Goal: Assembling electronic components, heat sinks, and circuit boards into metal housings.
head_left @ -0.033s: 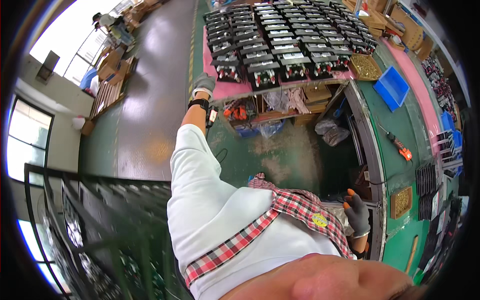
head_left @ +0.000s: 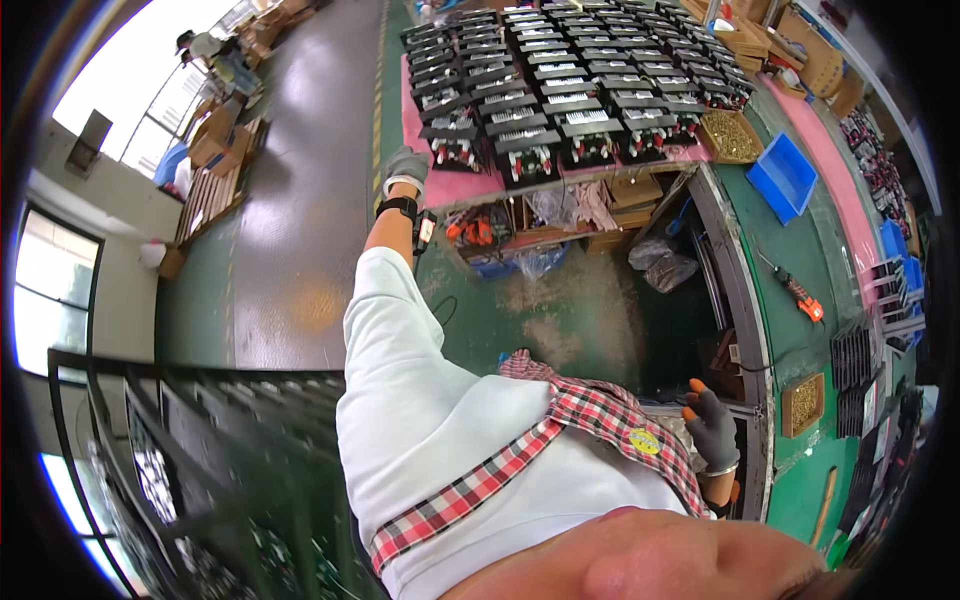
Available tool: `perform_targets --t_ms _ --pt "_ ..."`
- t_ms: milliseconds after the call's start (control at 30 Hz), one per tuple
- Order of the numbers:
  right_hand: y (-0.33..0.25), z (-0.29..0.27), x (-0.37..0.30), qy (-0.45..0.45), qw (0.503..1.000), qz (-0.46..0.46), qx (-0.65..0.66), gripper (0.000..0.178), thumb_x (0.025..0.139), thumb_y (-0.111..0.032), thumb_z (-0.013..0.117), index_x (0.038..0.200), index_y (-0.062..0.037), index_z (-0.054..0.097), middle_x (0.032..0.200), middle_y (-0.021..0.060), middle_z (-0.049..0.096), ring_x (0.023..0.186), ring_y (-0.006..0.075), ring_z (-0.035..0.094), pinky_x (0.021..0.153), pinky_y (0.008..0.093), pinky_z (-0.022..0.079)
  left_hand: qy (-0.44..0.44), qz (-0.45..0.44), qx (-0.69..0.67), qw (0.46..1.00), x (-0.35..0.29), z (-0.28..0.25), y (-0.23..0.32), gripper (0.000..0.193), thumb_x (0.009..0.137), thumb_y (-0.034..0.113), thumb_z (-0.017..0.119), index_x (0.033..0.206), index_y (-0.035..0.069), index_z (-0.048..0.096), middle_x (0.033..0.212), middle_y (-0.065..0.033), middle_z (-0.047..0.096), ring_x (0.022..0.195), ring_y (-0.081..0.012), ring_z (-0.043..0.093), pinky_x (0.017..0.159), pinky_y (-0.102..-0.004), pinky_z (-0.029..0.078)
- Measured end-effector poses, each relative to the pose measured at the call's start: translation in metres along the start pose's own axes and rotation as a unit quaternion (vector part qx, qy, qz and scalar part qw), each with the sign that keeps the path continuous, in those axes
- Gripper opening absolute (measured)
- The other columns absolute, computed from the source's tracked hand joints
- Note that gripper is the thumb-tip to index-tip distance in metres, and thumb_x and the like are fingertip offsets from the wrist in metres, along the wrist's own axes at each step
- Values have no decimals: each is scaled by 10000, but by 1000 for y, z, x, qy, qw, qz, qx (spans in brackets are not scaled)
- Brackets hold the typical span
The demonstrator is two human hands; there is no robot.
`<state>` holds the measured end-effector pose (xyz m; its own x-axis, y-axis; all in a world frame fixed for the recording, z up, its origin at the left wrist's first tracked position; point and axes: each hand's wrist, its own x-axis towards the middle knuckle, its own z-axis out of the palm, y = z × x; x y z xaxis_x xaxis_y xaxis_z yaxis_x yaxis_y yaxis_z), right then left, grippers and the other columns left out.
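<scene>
My left hand, in a grey glove, reaches out to the near left corner of the pink-covered table. Its fingers face away, so their grip is hidden. Close to that wrist is a black device with a white label. Rows of black assemblies with pale finned parts and red and white wires crowd the table. Beside my checked apron, my right hand is raised, its orange-tipped glove fingers loosely bent and apart. Nothing shows in it, and it is near the edge of the green bench.
On the right bench are a blue bin, an orange-handled power driver and boxes of small brass-coloured parts. A dark metal rack stands close at the lower left. Another person is far off beside cartons.
The view has shifted slightly, and the rack at the lower left appears a little lower. Both hands keep nearly the same pose.
</scene>
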<state>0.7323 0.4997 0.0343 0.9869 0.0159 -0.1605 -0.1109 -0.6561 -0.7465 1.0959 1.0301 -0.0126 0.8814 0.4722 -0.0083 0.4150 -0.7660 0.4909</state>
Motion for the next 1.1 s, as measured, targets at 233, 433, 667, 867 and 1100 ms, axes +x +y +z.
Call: perform_targets --t_ms 233,433,667,867,1100 --pt "-86 26 65 10 995 84 -62 470 713 -76 587 1166 -76 461 927 124 597 829 183 596 713 281 468 -31 -105 -36 993 149 59 -11 437 772 364 444 1014 18 555 1063 -193 533 990 -334 509 841 -385 403" --pt "-103 43 93 -13 989 145 -4 467 723 -71 584 1171 -62 454 948 124 590 851 172 583 725 276 462 -192 26 -3 981 194 73 -28 319 777 293 508 965 35 517 922 -152 578 851 -263 576 728 -343 479" --pt "-99 58 116 -25 993 113 21 457 729 -55 580 1168 -42 452 952 127 589 866 175 578 741 276 457 -106 195 244 944 172 65 0 279 698 107 590 963 38 532 1012 -149 565 954 -259 547 796 -332 460" --pt "-103 61 134 -43 996 77 6 470 695 -90 588 1148 -51 470 932 135 602 846 216 600 726 291 464 -57 220 345 911 159 30 -20 254 692 179 587 915 59 564 936 -152 599 845 -261 587 709 -297 466" --pt "-112 64 151 -88 994 68 -21 445 693 -132 580 1121 -54 490 889 150 604 805 256 600 686 313 466 72 15 -326 943 130 -41 -31 226 830 175 452 929 -5 548 744 -54 558 633 -150 517 566 -272 419"
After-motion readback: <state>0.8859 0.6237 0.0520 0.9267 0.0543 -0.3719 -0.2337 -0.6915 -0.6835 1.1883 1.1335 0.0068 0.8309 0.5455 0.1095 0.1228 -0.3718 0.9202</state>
